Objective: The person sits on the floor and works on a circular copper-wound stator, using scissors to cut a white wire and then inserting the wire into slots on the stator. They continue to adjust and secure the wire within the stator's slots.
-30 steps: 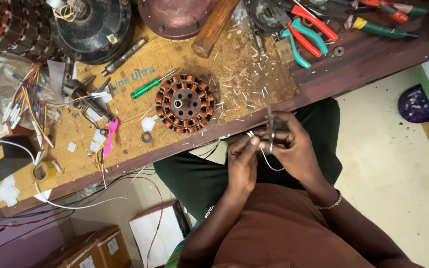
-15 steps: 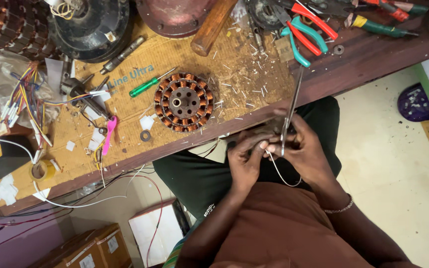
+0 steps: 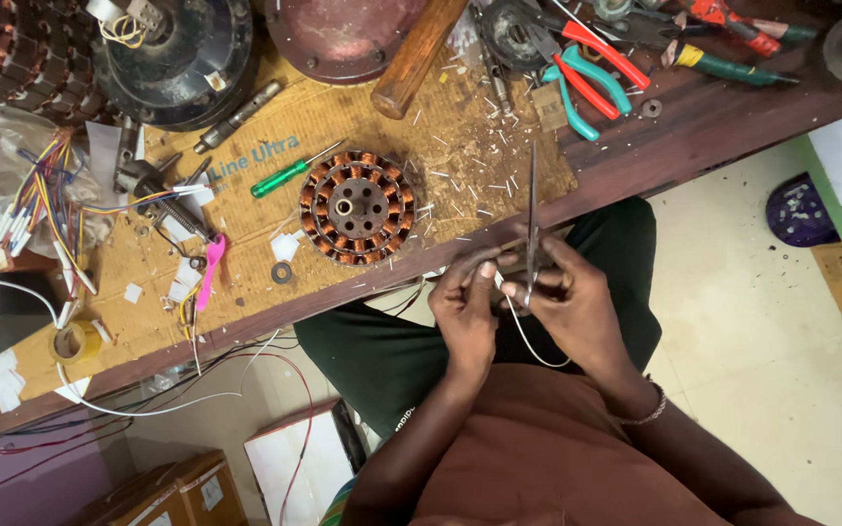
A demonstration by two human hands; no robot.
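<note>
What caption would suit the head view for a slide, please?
Both hands, left hand and right hand, work scissors on a white wire beside a copper-wound stator.

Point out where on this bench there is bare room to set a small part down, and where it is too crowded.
Barest: the dark wood strip right of the cardboard mat, below the pliers. The mat between the copper-wound stator and the scissors holds only wire clippings. Crowded: the left end around the coloured wires and the back edge by the hammer handle. Both hands, left and right, fill the front edge.
</note>
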